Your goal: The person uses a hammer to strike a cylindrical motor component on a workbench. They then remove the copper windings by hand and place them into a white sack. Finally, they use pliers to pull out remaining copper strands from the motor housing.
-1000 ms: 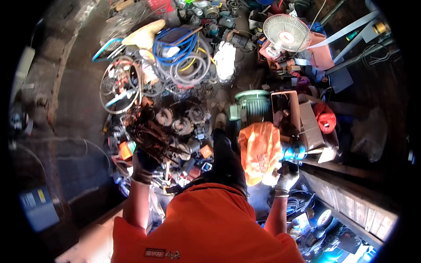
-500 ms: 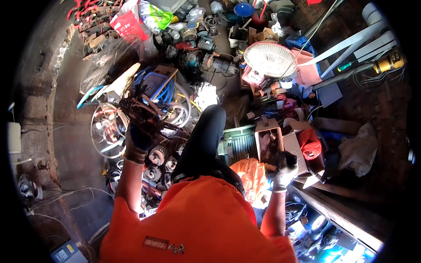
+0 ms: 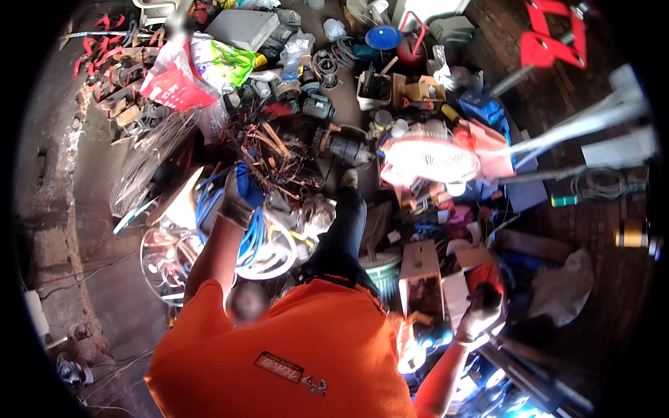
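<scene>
My left hand, in a blue and pale work glove, is closed on one side of a tangled bundle of dark thin strands and brown stick-like pieces. The bundle is held out ahead of me, above the cluttered floor. Pale and blue hoses lie below that forearm. To my right, my right hand, in a black and whitish glove, hangs beside a red cloth or bag and cardboard flaps. Its fingers are dark and blurred, and whether they touch anything cannot be made out.
A pale fan lies to the right ahead, near a cylindrical motor. A brown box stands by my right side. Farther off are a red and white bag, a blue dish and a red metal frame.
My left hand has carried the bundle forward and to the right, away from the hoses. My right hand has moved from beside the box to near the red cloth. The whole view has shifted forward.
</scene>
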The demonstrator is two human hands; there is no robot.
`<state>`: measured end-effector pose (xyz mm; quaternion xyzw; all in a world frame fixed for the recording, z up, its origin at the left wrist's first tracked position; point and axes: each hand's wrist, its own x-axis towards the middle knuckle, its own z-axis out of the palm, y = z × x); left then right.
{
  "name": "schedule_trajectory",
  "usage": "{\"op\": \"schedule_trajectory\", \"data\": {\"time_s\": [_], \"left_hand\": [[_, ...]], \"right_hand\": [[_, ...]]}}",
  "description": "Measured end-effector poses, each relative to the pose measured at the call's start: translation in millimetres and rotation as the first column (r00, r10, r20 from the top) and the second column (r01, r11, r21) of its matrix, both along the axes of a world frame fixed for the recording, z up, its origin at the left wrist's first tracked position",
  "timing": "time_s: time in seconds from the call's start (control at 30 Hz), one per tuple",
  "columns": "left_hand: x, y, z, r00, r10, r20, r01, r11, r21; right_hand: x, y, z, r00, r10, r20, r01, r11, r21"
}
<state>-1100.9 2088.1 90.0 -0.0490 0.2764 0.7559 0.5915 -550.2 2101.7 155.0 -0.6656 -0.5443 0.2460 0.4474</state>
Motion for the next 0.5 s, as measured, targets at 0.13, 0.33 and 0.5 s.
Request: {"op": "schedule_trajectory", "data": {"time_s": [0.13, 0.33, 0.5], "left_hand": [[-46.5, 98.1, -33.3, 0.963, -0.195, 0.184, 0.098, 0.895, 0.435], [-83.9, 221.5, 32.9, 0.783, -0.038, 0.621, -0.126, 0.968, 0.217], [-132.3, 267.6, 25.2, 0.955, -0.177, 0.237, 0.089, 0.936, 0.339]], "right_hand": [[-123.6, 191.7, 4.5, 0.954, 0.28, -0.109, -0.263, 0.953, 0.147], [-219.0, 354.9, -5.7, 0.881, 0.473, -0.022, -0.47, 0.879, 0.084], [-202.7, 428.7, -67.1, 0.896, 0.425, 0.131, -0.427, 0.904, -0.015]]}}
